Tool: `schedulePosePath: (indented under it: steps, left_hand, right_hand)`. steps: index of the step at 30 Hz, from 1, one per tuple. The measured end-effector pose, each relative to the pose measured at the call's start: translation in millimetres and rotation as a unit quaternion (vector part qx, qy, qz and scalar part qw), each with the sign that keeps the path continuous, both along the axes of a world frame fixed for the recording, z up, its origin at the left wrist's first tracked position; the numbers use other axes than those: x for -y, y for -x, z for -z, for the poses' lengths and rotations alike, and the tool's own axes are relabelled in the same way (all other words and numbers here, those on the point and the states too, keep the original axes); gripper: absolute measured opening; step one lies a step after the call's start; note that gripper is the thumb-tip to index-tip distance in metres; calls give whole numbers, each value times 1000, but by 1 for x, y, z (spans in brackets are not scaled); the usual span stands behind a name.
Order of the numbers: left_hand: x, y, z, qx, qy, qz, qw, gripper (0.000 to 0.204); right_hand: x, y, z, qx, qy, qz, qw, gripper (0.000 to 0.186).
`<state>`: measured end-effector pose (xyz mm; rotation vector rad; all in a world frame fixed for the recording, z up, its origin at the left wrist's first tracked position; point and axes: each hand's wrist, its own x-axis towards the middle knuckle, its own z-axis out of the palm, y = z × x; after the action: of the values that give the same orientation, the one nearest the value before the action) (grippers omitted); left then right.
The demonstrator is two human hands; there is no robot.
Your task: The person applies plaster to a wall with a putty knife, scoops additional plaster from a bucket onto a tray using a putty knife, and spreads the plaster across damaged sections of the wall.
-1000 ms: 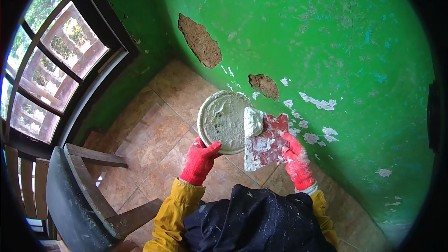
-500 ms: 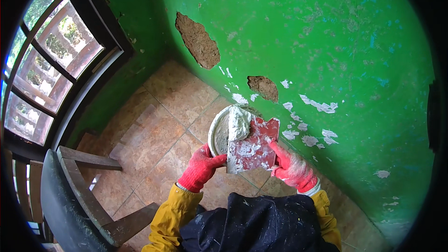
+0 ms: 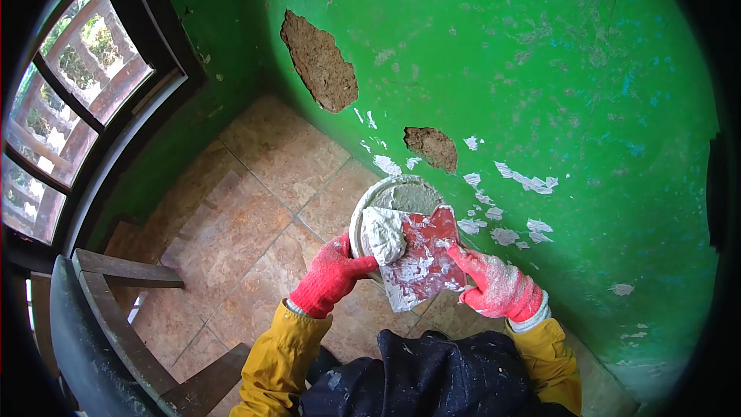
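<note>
My left hand, in a red knit glove, is closed on the near left rim of a round white tub. Grey-white paste shows inside it. A wide red putty knife, smeared with white, lies tilted across the tub's near side. On the blade's left part sits a thick lump of white putty. My right hand, gloved in red with white dust, grips the knife at its right edge, thumb side along the blade. Its lower fingers are partly hidden.
A green wall rises ahead and right, with a large bare patch, a smaller one and several white smears. A chair stands at the left on the tiled floor, below a barred window.
The putty knife has turned and come nearer to me, its lump now lower over the tub. More of the paste inside shows. My right hand has shifted slightly right and nearer.
</note>
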<state>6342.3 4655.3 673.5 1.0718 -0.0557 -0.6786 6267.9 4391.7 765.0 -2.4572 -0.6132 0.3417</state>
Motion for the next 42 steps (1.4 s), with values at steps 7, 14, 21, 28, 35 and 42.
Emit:
schedulePosePath:
  steps: [7, 14, 21, 28, 35, 42]
  left_hand:
    - [-25, -16, 17, -52, 91, -12, 994, 47]
    - [-25, -32, 15, -54, 82, -4, 995, 46]
    - [-8, -55, 32, -38, 73, -5, 997, 42]
    - [-23, -63, 86, -51, 44, -38, 997, 38]
    - [-28, -76, 122, -86, 108, -58, 989, 37]
    - [-32, -87, 133, -77, 114, -61, 989, 38]
  right_hand:
    - [-26, -10, 13, -70, 76, 61, 993, 62]
    - [-35, -23, 42, 288, 244, 92, 922, 44]
    - [-34, -53, 26, 369, 67, 66, 925, 29]
    - [-35, -110, 25, 398, 183, 67, 896, 11]
    - [-64, -176, 30, 253, 301, 276, 877, 29]
    - [-96, -188, 20, 304, 363, 252, 844, 29]
